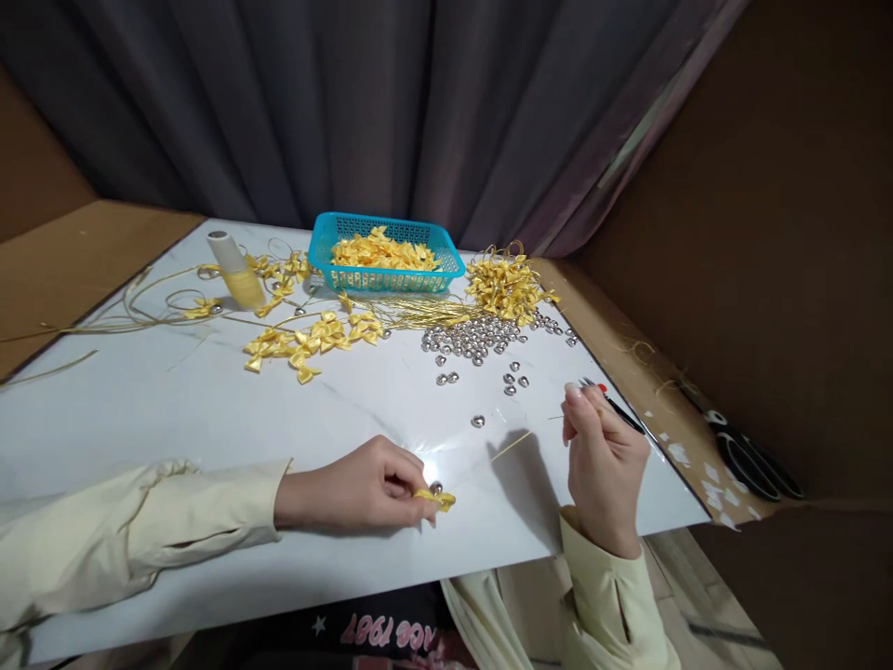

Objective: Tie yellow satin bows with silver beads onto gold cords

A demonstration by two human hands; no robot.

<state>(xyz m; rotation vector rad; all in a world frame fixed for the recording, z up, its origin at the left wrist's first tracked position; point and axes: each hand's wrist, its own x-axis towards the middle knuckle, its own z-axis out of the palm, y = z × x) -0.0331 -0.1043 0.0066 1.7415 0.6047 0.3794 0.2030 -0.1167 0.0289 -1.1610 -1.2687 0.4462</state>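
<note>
Dark top (401, 603) nearest the camera, bow (446, 502) pinched just beyond it

Take the middle of your view as the clock's centre. At six o'clock, over the near part of the white table (174, 409), your left hand (369, 484) is clamped on the bow by one end, between thumb and finger. That grip probably serves to steady it while leaving the other end uncovered. One bead (436, 488) sits against it; I cannot tell if it is fixed on.

At four o'clock your right hand (606, 456) is raised, fingers curled together. A yellow strand (512, 447) shows between your hands; whether your fingertips grip it, or it joins the bow, I cannot tell.

Loose beads (474, 340) lie by the centre, spread thin towards you, likely so that single ones are easy to pick. Cords (433, 314) lie just behind them. Spare bows (327, 333) are at nine o'clock, and more fill the blue basket (419, 280) at eleven, whose walls seem meant to contain them. At two o'clock a bundle (506, 284) of bows is heaped apart. The bottle (237, 270) stands tilted in view towards ten. Snips (620, 414) and scissors (726, 437) lie between three and four, perhaps for your right hand's reach.
</note>
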